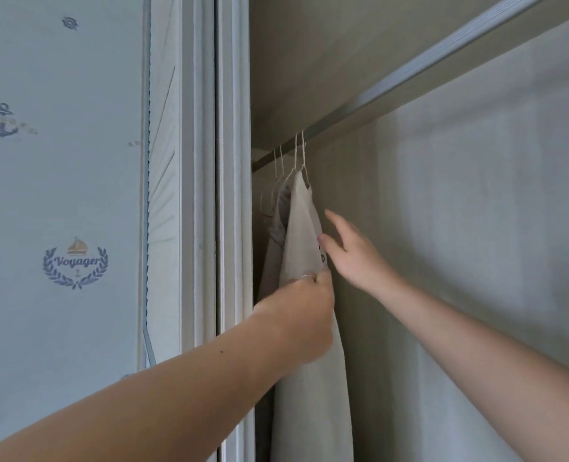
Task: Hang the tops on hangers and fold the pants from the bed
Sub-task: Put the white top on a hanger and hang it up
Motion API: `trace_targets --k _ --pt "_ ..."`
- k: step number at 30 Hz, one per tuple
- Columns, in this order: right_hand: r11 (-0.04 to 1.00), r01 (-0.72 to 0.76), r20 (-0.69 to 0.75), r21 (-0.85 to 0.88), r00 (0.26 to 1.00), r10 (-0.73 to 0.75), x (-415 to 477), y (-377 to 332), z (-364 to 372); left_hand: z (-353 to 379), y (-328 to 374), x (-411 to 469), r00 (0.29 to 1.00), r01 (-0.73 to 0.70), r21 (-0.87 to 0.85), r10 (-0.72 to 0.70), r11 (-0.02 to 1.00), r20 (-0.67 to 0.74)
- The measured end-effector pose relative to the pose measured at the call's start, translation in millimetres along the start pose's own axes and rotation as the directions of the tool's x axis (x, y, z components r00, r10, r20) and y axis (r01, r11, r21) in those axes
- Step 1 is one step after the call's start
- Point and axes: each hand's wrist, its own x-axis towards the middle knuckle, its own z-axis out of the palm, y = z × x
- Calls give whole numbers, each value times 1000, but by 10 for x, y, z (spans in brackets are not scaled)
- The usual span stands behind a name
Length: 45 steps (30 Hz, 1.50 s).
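Observation:
A white top (301,228) hangs on a thin white hanger (302,158) from the wardrobe rail (276,155), at the right end of the hung clothes. My left hand (304,315) grips the top's edge at about mid-height, fingers curled into the fabric. My right hand (349,251) is just to the right of the top, fingers straight and spread, thumb touching the fabric near a small dark print. A grey garment (278,235) hangs behind it on another white hanger (278,168). The lower part of the top drops below my left arm.
The wardrobe's white door frame (229,195) stands close on the left of the clothes. A shelf (409,91) runs above the rail. The wardrobe's pale back wall (476,228) fills the right. Wallpaper with nautical emblems (75,263) covers the wall at the left.

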Motion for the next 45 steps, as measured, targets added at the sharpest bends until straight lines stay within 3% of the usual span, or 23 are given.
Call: trace_targets --k 5,12,16,20,26,29,32,38,45 --pt "995 -44 5 -85 999 45 -828 -165 25 138 42 -633 993 -109 -192 97 975 -71" --pt "943 -114 156 -313 973 170 -2141 -845 52 243 -273 -2037 972 -204 -140 184 969 -144" --pt "931 -41 264 -363 954 145 -2872 -1392 198 313 -464 -2976 988 -117 -73 109 990 -107" --pt "944 52 391 -326 917 85 -3527 -1972 484 421 -699 -3958 998 56 -117 -60 992 -36" --pt "947 208 600 -244 800 -21 -4359 -2916 1178 509 -1111 -5527 938 343 -63 -338 937 77" --pt "943 305 693 -129 709 -134 -4772 -3415 1623 523 -1264 -6367 851 517 -13 -512 856 119" --pt "920 392 752 10 603 -266 -5184 -3940 2084 501 -1366 -7215 715 686 46 -684 727 143" --pt "829 439 801 346 323 -505 -6174 -5085 2900 285 -1294 -8868 365 913 138 -920 383 142" --pt "678 382 725 628 31 -688 -7113 -6273 3554 160 -909 -10376 -92 982 174 -993 -77 80"
